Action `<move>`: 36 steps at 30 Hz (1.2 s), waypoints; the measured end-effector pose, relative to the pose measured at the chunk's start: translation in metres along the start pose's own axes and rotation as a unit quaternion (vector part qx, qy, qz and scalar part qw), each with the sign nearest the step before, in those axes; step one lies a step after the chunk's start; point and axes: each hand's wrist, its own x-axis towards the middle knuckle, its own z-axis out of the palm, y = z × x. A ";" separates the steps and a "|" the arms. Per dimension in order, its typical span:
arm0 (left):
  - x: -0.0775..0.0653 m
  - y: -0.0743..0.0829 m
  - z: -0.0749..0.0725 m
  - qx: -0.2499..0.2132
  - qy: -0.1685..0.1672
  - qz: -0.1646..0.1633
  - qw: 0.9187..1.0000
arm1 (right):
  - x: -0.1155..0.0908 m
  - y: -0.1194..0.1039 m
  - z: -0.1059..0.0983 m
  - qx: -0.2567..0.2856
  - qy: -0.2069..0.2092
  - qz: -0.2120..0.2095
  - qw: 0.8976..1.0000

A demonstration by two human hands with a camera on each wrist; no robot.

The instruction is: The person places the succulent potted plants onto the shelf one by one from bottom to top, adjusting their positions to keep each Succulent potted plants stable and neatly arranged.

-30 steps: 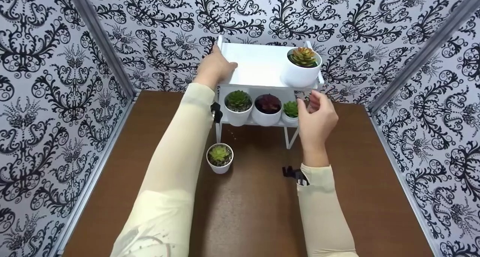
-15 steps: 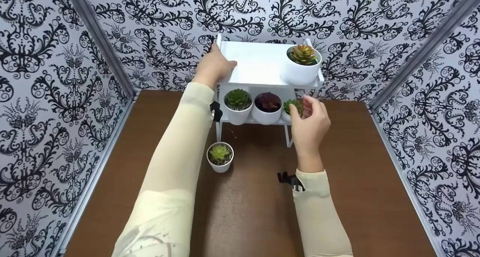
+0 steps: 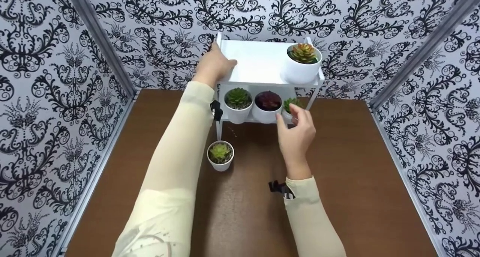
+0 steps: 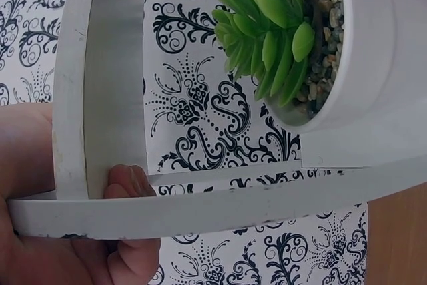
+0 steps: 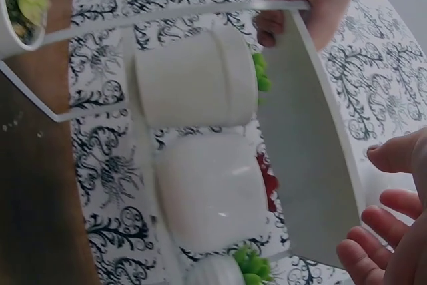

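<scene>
My left hand (image 3: 213, 65) grips the left end of a white two-tier plant shelf (image 3: 251, 62); in the left wrist view its fingers curl round the white frame (image 4: 200, 215). Loosely curved and holding nothing, my right hand (image 3: 297, 135) is in front of the lower tier's right end. Behind its fingers, partly hidden, stands a small potted green succulent (image 3: 291, 103). Beside that are a dark red succulent in a white pot (image 3: 267, 114) and a green one in a white pot (image 3: 238, 114). A larger white pot (image 3: 302, 71) with an orange-tipped succulent sits on the top tier's right.
A small potted yellow-green succulent (image 3: 220, 165) stands on the brown table (image 3: 247, 197), by the shelf's front left leg. Patterned wall panels (image 3: 150, 20) rise behind the shelf and on both sides, with grey metal posts at the corners.
My right hand has moved down, left and toward me, from beside the shelf's right end to in front of the small green succulent. My left hand keeps its grip on the shelf.
</scene>
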 end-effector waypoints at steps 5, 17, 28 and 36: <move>0.000 0.000 0.000 -0.004 0.003 0.000 1.000 | -0.016 0.005 0.009 0.009 -0.004 -0.023 1.000; 0.000 0.001 -0.001 -0.010 0.005 -0.002 1.000 | -0.047 0.017 0.021 0.018 -0.039 -0.028 0.999; -0.002 0.000 -0.001 -0.010 0.001 -0.006 1.000 | -0.068 0.024 0.032 0.042 -0.068 -0.028 0.996; -0.002 0.000 -0.002 -0.012 -0.002 -0.009 1.000 | -0.086 0.031 0.044 0.046 -0.089 -0.049 0.994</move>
